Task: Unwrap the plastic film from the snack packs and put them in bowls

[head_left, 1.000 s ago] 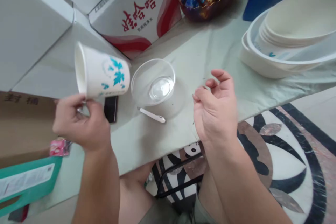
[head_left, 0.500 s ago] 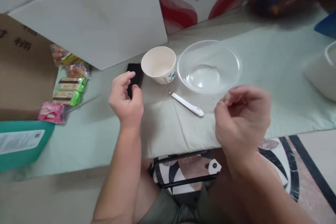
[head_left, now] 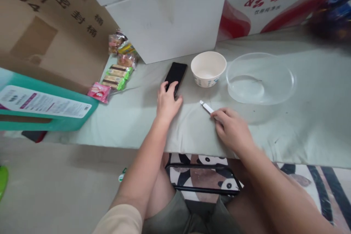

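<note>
My left hand (head_left: pixel 168 103) rests at the near end of a black smartphone (head_left: pixel 176 73) lying on the cloth. Its fingers are apart, with fingertips over the phone's lower end and the thumb off to the right. My right hand (head_left: pixel 233 128) pinches the near end of a slim white utility knife (head_left: pixel 206 107); its narrow tip points away to the left, and the rest is covered by my fingers. Beyond the hands stands a white paper bowl (head_left: pixel 208 69) with blue marks. Right of it sits a clear plastic bowl (head_left: pixel 287 80).
A white box (head_left: pixel 175 22) and a red-and-white carton (head_left: pixel 238 18) stand along the back. On the left are wrapped snacks (head_left: pixel 115 76), a brown cardboard box (head_left: pixel 55 44) and a green container (head_left: pixel 85 115). The table's cloth-covered front edge (head_left: pixel 192 150) runs above my knees.
The view has swung left. Both hands have come down to the table: my left hand onto the phone's near end, my right hand onto the white utility knife, now gripped.
</note>
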`<act>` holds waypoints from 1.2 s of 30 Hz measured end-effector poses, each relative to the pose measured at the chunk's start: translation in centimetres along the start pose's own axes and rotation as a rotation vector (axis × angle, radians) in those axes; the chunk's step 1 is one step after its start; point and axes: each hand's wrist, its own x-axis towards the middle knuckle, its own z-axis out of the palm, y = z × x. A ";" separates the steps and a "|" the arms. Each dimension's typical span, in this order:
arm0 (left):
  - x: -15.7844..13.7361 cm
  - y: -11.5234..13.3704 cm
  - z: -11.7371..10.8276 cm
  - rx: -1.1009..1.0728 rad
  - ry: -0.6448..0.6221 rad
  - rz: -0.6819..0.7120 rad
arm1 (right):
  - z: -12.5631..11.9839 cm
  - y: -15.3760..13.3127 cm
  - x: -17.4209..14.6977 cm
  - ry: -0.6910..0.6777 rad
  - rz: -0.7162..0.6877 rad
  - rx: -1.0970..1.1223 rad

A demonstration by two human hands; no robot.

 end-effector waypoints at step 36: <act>0.3 8.8 0.3 -0.097 0.038 0.240 | -4.3 2.8 1.7 0.429 0.299 0.260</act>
